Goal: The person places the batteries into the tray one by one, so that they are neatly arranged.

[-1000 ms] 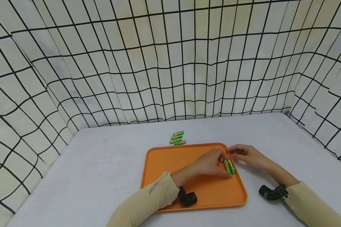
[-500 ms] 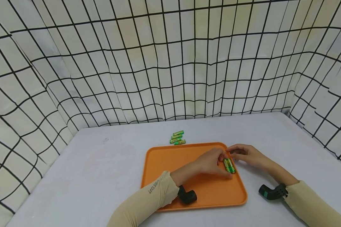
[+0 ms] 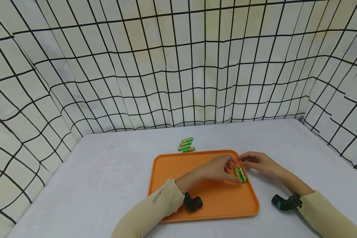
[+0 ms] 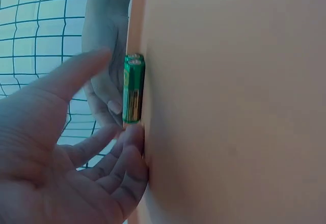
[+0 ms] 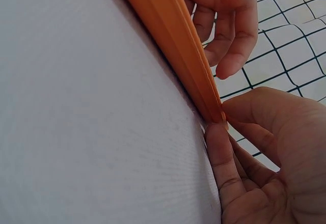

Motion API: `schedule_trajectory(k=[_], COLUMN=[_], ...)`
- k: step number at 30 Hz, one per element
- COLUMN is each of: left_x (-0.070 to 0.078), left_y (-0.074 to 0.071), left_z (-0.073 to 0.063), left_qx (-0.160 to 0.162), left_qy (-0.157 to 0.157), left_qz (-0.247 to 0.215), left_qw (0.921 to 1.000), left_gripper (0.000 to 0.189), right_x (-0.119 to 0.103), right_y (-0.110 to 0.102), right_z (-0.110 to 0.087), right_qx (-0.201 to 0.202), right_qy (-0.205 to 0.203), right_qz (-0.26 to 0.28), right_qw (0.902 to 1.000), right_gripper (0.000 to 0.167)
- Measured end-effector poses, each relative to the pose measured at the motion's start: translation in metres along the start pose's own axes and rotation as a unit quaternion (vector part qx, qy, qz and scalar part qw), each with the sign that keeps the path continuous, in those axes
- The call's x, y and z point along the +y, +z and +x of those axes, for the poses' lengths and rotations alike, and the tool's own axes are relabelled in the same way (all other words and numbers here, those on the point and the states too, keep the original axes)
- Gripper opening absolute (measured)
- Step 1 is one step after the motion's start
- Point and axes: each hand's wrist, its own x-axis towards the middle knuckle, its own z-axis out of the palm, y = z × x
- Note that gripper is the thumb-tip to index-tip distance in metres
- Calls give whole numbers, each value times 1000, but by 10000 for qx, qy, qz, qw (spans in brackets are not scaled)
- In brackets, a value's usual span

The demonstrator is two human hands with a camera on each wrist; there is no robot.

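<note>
A few slim green-and-gold cylindrical batteries (image 4: 133, 91), their count hard to tell, lie side by side just inside the right rim of a rectangular orange tray (image 3: 226, 200). The left hand (image 3: 220, 169) reaches over the tray and partly hides them, its thumb and fingers spread apart about their ends. The right hand (image 3: 263, 163), outside the tray, pinches its far right corner; the rim stands between that hand and the batteries. A black curved wrist device (image 3: 193, 203) and beige sleeve (image 3: 156, 211) cover part of the tray's near left. Past its far rim, four similar batteries (image 3: 185, 144) lie on the white surface (image 3: 107, 178).
</note>
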Motion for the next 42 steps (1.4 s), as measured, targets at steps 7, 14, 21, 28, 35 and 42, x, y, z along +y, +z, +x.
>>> schedule_trajectory(k=[7, 14, 21, 28, 35, 42], left_x=[-3, -7, -12, -21, -30, -40], left_y=[-12, -22, -32, -43, -57, -73], left_z=[-7, -10, -13, -13, -16, -17], left_qx=[32, 123, 291, 325, 236, -7], left_qy=[-340, -347, -140, -18, -34, 125], left_qz=[-489, -849, -784, -923, -860, -696], left_qw=[9982, 9957, 9964, 9952, 9960, 9975], left_gripper=[53, 44, 36, 35, 36, 34], right_x=[2, 2, 1, 1, -1, -2], right_y=[0, -2, -2, -3, -1, -1], right_z=[-2, -3, -3, -3, -3, -2], right_qx=[-19, 34, 67, 38, 40, 38], right_qy=[-60, -6, -43, -58, 3, 4], right_qz=[27, 19, 16, 19, 55, 23], right_qw=[10000, 10000, 10000, 10000, 10000, 10000], right_gripper=[34, 33, 34, 34, 35, 34])
